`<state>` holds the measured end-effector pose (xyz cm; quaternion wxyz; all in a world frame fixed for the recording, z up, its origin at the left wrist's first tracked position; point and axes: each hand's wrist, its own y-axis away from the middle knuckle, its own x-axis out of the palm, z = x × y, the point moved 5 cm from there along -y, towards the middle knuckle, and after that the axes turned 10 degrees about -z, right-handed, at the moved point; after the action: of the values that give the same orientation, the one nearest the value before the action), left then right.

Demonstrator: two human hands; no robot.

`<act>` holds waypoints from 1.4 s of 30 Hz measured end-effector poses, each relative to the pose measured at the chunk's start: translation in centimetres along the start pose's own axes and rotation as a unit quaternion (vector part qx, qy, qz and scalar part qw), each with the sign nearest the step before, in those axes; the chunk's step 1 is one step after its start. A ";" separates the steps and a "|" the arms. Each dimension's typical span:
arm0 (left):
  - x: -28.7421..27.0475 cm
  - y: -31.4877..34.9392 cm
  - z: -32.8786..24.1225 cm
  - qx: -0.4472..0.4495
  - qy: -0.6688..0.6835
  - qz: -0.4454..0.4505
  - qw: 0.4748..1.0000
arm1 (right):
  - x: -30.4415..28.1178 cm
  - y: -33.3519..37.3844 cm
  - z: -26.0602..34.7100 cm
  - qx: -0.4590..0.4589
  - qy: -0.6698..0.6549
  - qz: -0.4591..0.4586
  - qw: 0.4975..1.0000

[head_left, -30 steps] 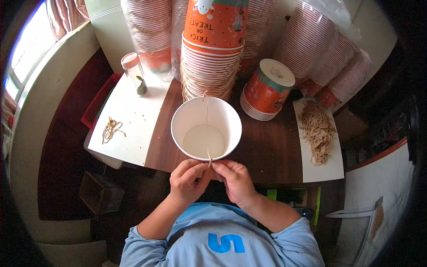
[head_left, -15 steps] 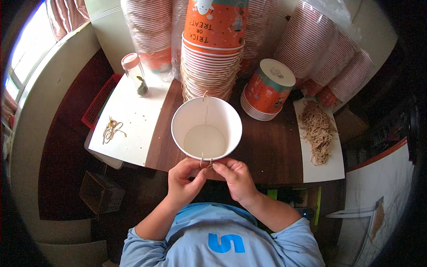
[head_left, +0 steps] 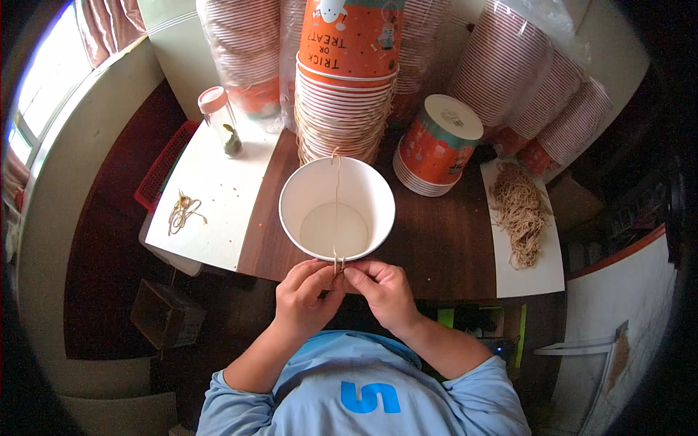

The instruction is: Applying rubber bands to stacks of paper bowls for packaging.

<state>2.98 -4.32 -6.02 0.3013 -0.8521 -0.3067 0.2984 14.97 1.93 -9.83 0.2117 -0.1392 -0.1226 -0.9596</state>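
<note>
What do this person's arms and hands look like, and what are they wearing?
The left hand and right hand wear no gloves, and no watch shows. Light blue sleeves end near the elbows. The light blue shirt has a brighter blue marking.

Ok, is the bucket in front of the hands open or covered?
Open: the bucket shows its white inside down to the base, with string crossing.

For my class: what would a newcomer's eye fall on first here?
Probably the open white bucket at the centre, with the left hand and right hand gathered at a thin cord by its near rim. Next, the stack of orange buckets rising behind it, and the tangled heap of tan cord on the right.
</note>
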 end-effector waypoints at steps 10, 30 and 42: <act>0.2 -0.5 0.4 -0.160 0.095 0.041 0.982 | -0.4 -0.1 0.6 -0.066 0.087 -0.021 0.994; 0.2 0.4 1.6 -0.270 0.204 0.061 0.939 | 0.7 -0.7 -1.5 0.108 -0.146 0.006 0.983; 0.6 1.3 3.0 -0.299 0.254 0.036 0.919 | 0.5 -0.4 -0.3 -0.012 0.013 -0.012 1.000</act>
<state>1.73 -3.76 -8.99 0.0893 -0.9602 -0.2637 -0.0227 14.30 2.06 -10.00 0.2002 -0.1278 -0.1102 -0.9651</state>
